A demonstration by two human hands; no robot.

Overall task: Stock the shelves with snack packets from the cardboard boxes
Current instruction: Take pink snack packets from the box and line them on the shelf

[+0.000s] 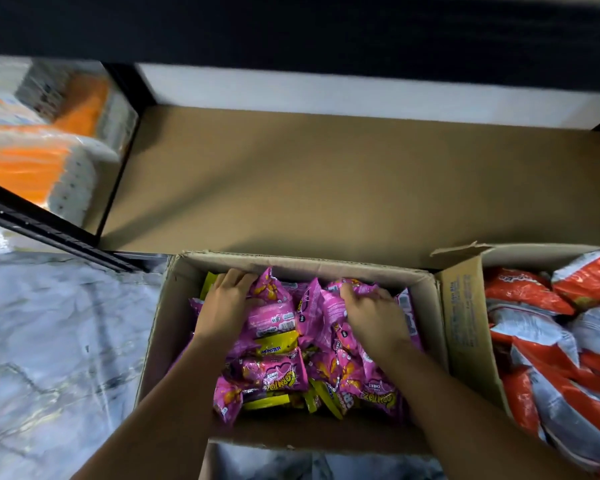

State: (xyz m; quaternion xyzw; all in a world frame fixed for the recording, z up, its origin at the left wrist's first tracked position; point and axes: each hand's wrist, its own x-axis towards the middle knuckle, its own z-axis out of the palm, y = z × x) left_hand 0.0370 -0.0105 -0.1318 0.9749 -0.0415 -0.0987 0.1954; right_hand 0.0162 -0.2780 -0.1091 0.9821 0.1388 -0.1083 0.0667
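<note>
An open cardboard box on the floor holds several pink snack packets mixed with yellow ones. Both my hands are down inside it at the far end. My left hand has its fingers curled round pink packets by the box's left wall. My right hand grips a bunch of pink packets near the right wall. Just beyond the box lies the low shelf, lined with brown cardboard and bare.
A second open box of red and white snack bags stands at the right. Orange and white packs fill the shelf bay to the left, behind a black shelf frame. The floor is grey marble.
</note>
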